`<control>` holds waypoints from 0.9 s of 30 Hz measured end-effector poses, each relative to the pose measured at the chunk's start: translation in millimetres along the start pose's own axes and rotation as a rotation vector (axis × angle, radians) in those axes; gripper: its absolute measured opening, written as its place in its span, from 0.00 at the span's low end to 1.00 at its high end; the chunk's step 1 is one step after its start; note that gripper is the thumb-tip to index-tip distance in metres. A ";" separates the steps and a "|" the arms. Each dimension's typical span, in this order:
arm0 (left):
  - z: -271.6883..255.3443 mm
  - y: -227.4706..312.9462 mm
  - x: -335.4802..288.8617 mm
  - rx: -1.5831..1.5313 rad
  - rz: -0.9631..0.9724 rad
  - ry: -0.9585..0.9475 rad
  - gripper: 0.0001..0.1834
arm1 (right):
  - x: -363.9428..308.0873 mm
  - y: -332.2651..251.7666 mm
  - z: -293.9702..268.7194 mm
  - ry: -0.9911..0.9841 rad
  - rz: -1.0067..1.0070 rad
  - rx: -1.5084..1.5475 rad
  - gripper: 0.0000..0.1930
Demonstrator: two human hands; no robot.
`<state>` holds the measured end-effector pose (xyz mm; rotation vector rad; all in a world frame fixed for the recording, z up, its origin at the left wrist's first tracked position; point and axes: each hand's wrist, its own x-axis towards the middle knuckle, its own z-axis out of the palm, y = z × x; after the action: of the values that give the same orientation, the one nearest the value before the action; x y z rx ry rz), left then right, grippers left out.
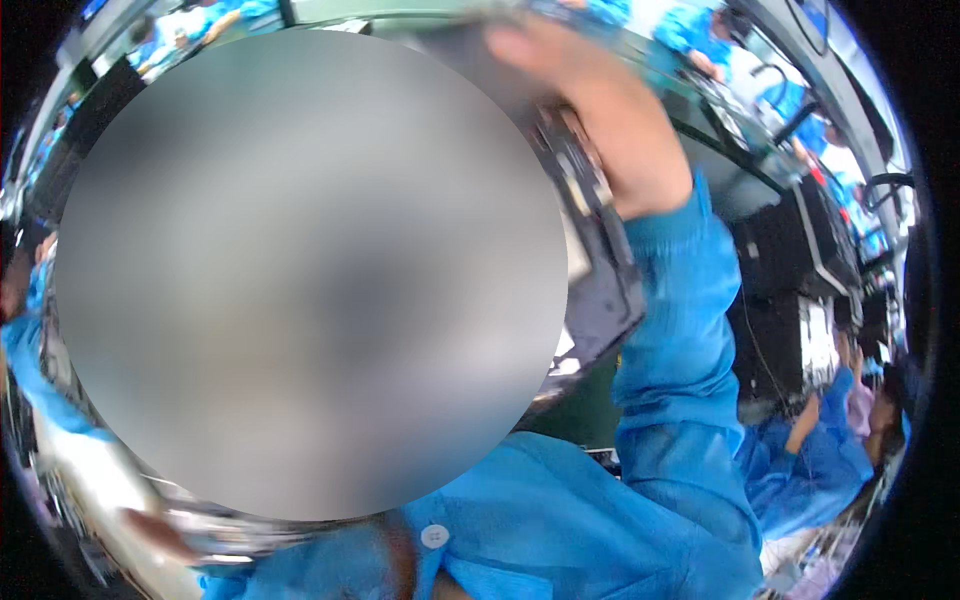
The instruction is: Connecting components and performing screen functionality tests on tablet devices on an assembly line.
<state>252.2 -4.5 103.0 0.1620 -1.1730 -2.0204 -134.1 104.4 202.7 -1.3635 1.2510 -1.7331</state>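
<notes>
My right hand (610, 110) is raised at the upper middle, its blue sleeve (675, 330) coming up from below. The fingers are closed on the edge of a dark housing (602, 300) with small metallic and pale parts along its side. Motion smears the fingertips. A large grey blurred disc hides most of the housing and the middle of the view. At the lower left, a smeared brownish shape (160, 535) near blue cloth may be my left hand; its fingers cannot be made out.
A person in blue (810, 455) sits at the right, hands raised. Other people in blue (690, 40) are at benches along the far side. Black boxes (790, 240) stand at the right, and a grey metal frame (845, 80) rises at the upper right.
</notes>
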 end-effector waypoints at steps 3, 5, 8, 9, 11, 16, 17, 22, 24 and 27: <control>51.7 -78.4 -3.6 0.106 -0.336 0.034 0.35 | -59.3 23.5 -42.8 0.144 0.268 0.038 0.15; 86.1 -115.8 25.4 0.086 -0.436 0.045 0.30 | -103.4 45.6 -79.8 0.270 0.384 0.044 0.15; 86.8 -157.0 41.8 0.039 -0.569 0.020 0.26 | -155.6 74.1 -99.7 0.466 0.491 0.072 0.14; 81.9 -166.8 46.4 0.072 -0.625 0.029 0.25 | -171.3 82.0 -101.5 0.517 0.484 0.101 0.14; 70.7 -183.6 50.2 0.105 -0.698 0.077 0.21 | -195.9 90.8 -103.6 0.550 0.507 0.283 0.15; 60.7 -193.7 58.3 0.251 -0.679 0.031 0.20 | -223.0 106.6 -102.8 0.660 0.400 0.208 0.14; 59.7 -199.8 58.7 0.242 -0.690 0.006 0.20 | -230.5 112.7 -109.4 0.655 0.349 -0.109 0.14; 45.2 -195.8 66.1 0.326 -0.719 0.015 0.18 | -216.9 86.5 -91.0 0.640 0.380 0.093 0.14; 42.1 -195.8 66.9 0.262 -0.743 0.032 0.20 | -218.3 85.1 -93.0 0.655 0.351 0.125 0.14; 24.5 -182.0 74.3 0.776 -0.722 -0.063 0.21 | -217.2 79.6 -98.3 0.687 0.424 0.359 0.14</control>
<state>87.9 11.2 -6.5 1.0329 -2.1087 -2.0123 -170.9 294.2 42.1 -0.2573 1.3481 -2.0365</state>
